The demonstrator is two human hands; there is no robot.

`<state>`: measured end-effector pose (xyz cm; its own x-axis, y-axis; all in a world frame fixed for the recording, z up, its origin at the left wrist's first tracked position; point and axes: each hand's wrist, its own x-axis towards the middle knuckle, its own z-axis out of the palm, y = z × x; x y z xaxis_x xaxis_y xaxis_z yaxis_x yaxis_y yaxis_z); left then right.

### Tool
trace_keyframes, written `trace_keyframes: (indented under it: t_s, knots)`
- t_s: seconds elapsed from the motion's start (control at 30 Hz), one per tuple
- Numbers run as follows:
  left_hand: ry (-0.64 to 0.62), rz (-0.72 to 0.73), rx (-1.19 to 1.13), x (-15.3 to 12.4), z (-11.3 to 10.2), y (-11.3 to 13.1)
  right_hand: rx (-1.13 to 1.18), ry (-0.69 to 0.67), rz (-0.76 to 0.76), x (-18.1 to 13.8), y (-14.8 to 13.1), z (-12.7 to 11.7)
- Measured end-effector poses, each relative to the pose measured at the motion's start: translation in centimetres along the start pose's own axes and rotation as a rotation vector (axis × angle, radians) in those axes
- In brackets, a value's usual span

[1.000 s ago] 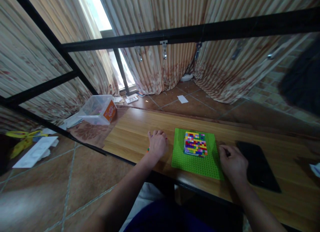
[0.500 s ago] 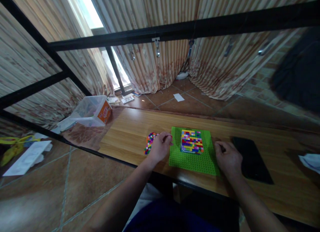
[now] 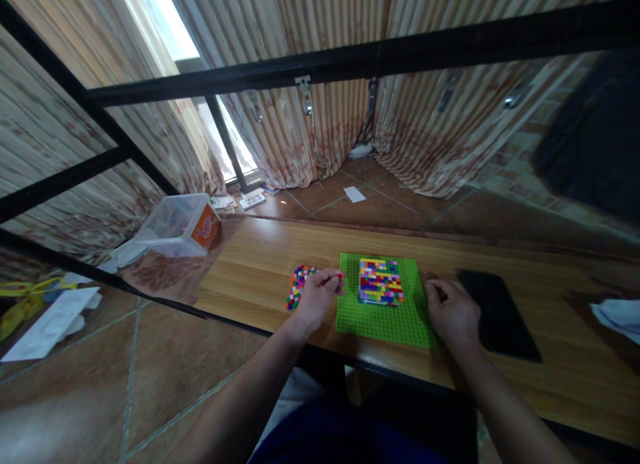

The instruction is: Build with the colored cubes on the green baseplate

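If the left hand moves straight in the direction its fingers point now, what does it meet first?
Probably the green baseplate: the left hand points right toward its near edge, with the multicoloured brick block just beyond. Depth is uncertain.

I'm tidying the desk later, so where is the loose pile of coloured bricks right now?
In the head view the loose pile of coloured bricks lies on the wooden table, just left of the green baseplate, partly under the left hand.
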<state>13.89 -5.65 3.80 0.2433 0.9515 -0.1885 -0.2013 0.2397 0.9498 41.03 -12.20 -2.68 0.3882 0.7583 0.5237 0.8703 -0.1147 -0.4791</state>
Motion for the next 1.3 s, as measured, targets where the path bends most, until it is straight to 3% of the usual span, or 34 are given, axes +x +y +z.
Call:
trace_keyframes:
  t_s: [0.23, 0.47, 0.53, 0.73, 0.87, 0.97, 1.17, 1.3]
  knots:
    - [0.029, 0.092, 0.244, 0.6, -0.5, -0.9, -0.021, 0.0, -0.013, 0.0, 0.1, 0.1]
    - [-0.039, 0.292, 1.17, -0.4, -0.5, 0.6, -0.017, 0.009, -0.006, -0.1, 0.1, 0.1]
    - [-0.059, 0.289, 1.39, -0.5, -0.3, 1.0, -0.015, 0.001, -0.006, -0.1, 0.0, 0.0]
    - [-0.112, 0.179, 1.714, -0.3, 0.0, 1.6, -0.004, 0.001, -0.003, 0.0, 0.1, 0.1]
    - [-0.038, 0.15, 1.715, -0.1, 0.1, 1.9, 0.002, 0.014, -0.004, 0.1, 0.1, 0.1]
    - [0.003, 0.203, 1.578, -0.3, 0.2, 2.2, 0.008, 0.018, -0.003, 0.1, 0.0, 0.0]
    - [-0.17, 0.464, 1.129, -1.3, 1.9, 1.9, 0.006, 0.022, -0.004, 0.1, -0.2, 0.0]
    - [-0.246, 0.537, 0.996, -1.6, 3.1, 1.3, 0.012, 0.028, 0.012, 0.1, -0.2, 0.1]
